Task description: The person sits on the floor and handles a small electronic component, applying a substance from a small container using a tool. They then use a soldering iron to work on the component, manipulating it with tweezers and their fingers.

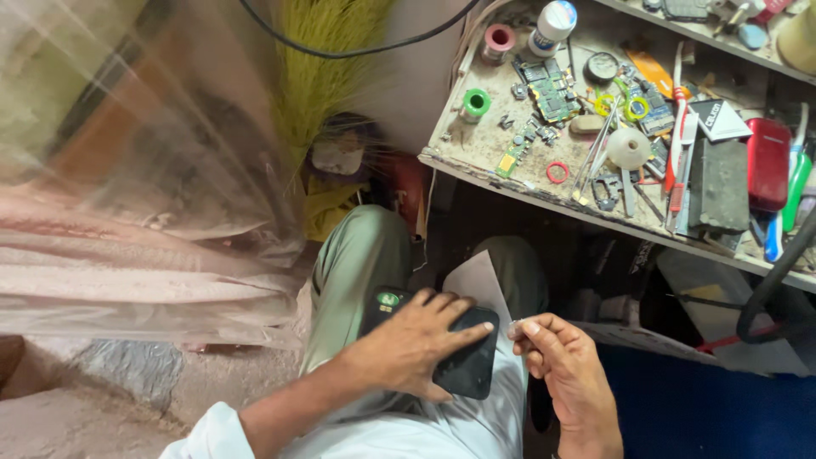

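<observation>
Now I see my left hand (416, 344) spread flat over a black phone (466, 367) on my lap, fingers wide, their tips reaching its upper edge while the lower end shows beyond my thumb. My right hand (565, 365) sits just beside the phone's right edge, thumb and forefinger pinched narrow on a small pale bit (514, 325) I cannot identify.

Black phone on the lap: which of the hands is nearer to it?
Left. The left hand lies flat on the phone, pressing it against the lap. The right hand is just beside the phone's right edge, pinching a small pale item, not touching the phone.
</observation>
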